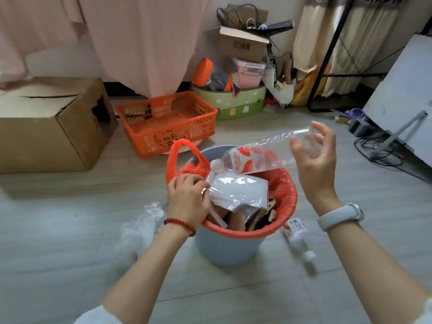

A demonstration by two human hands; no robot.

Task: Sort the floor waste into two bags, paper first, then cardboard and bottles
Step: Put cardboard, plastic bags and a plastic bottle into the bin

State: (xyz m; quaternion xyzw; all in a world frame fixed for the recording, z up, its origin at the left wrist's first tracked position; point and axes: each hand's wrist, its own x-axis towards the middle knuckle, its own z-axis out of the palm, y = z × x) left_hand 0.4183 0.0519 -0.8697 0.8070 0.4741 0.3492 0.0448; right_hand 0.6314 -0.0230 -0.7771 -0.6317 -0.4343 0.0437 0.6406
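Observation:
A blue bin [224, 249] lined with a red bag [284, 190] stands on the floor in front of me. It holds white paper in clear film [238, 190] and cardboard pieces [259, 218]. My left hand [187, 197] grips the bag's rim at the bin's left side. A clear plastic bottle [254, 157] with a red label hangs tilted over the bin, cap down. My right hand [315, 157] is around its base with fingers spread and loose. A second bottle [297, 237] lies on the floor right of the bin. A clear plastic bag [142, 228] lies to the left.
An orange basket [168, 122] and a large cardboard box [53, 127] stand behind the bin on the left. A green round box [238, 101] with clutter sits further back. A rack, cables [378, 150] and a grey board [402, 90] are on the right.

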